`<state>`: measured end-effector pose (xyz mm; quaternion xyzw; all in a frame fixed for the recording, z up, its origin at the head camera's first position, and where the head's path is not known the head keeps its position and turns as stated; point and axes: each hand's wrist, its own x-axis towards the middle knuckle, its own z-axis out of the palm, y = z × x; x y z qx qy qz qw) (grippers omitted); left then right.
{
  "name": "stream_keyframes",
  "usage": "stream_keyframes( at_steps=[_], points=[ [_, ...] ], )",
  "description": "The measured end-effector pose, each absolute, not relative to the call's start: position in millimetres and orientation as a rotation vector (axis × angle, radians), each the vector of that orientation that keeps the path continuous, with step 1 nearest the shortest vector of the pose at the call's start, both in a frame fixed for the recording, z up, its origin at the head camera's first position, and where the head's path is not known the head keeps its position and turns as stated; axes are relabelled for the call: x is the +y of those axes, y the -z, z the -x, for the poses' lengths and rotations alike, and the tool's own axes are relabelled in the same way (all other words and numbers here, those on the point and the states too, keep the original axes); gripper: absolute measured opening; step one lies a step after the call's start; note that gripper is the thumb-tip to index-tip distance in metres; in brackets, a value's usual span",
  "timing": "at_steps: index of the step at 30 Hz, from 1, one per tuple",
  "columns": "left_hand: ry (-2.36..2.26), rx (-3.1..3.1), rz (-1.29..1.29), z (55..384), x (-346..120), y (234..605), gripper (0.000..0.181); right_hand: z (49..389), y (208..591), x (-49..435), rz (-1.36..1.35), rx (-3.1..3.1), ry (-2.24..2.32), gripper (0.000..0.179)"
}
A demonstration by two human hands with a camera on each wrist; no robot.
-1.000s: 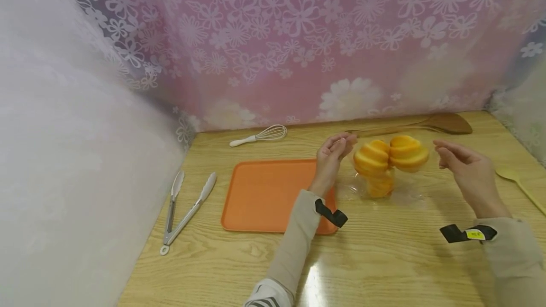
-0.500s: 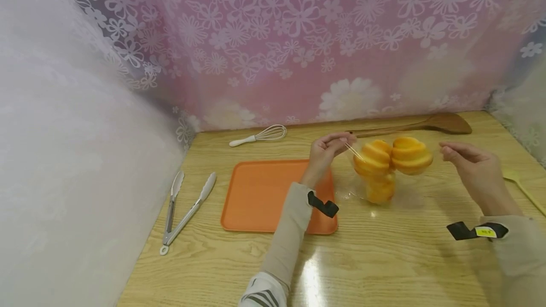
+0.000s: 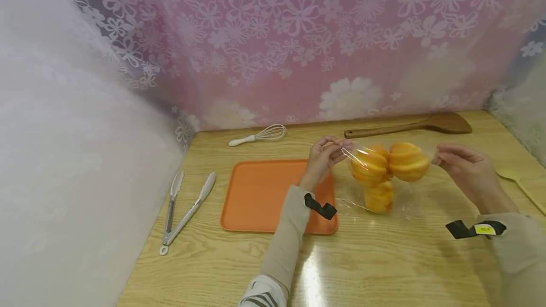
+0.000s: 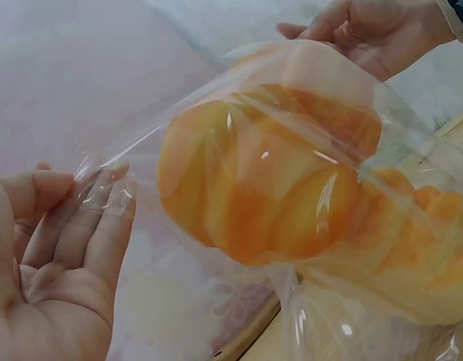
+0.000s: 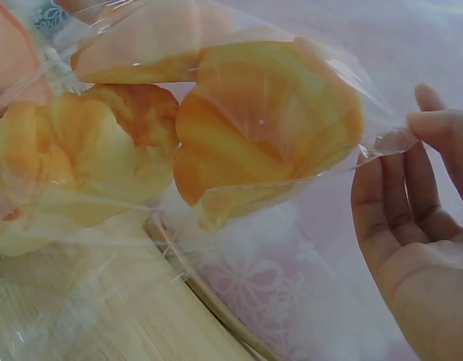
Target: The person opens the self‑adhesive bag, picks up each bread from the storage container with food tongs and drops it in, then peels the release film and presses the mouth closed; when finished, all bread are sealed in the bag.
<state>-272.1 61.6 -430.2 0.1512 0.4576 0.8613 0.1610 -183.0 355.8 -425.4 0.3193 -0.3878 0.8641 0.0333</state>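
A clear plastic bag [image 3: 403,203] with several yellow-orange bread rolls [image 3: 370,165] inside hangs between my two hands above the table. My left hand [image 3: 323,160] pinches one upper corner of the bag between thumb and fingers; the left wrist view shows the crumpled film [image 4: 104,184] at its fingertips. On the other side, my right hand [image 3: 473,174] pinches the opposite corner, its film [image 5: 389,143] gathered under the thumb in the right wrist view. The film is pulled taut across the top. Two rolls sit side by side, and another lies below them.
An orange tray [image 3: 264,198] lies left of the bag, partly under my left forearm. Tongs [image 3: 187,214] lie farther left, a white whisk [image 3: 260,135] behind the tray. A wooden spatula [image 3: 443,123] lies along the back wall, a yellow utensil [image 3: 518,181] at the right.
Both hands have shifted slightly, the left one leftward and the right one rightward, then slightly back. The bag's film now stretches visibly between them, and the rolls hang slightly lower.
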Motion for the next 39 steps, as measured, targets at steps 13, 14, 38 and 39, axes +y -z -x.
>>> stream_keyframes(
  at_steps=[13, 14, 38, 39],
  points=[
    [-2.531, 1.170, -0.429, 269, 65, 436, 0.036, 192, 434, 352, -1.154, -1.067, -2.648, 0.050],
    [-2.537, 1.173, -0.425, 269, 65, 437, 0.036, 192, 433, 351, -1.137, -1.102, -2.624, 0.053],
    [-2.543, 1.629, -0.417, 256, 78, 426, 0.022, 169, 387, 322, -0.148, -2.412, -1.292, 0.031],
    [-2.551, 1.624, -0.435, 255, 78, 425, 0.020, 170, 381, 313, -0.191, -2.433, -1.199, 0.032]
  ],
)
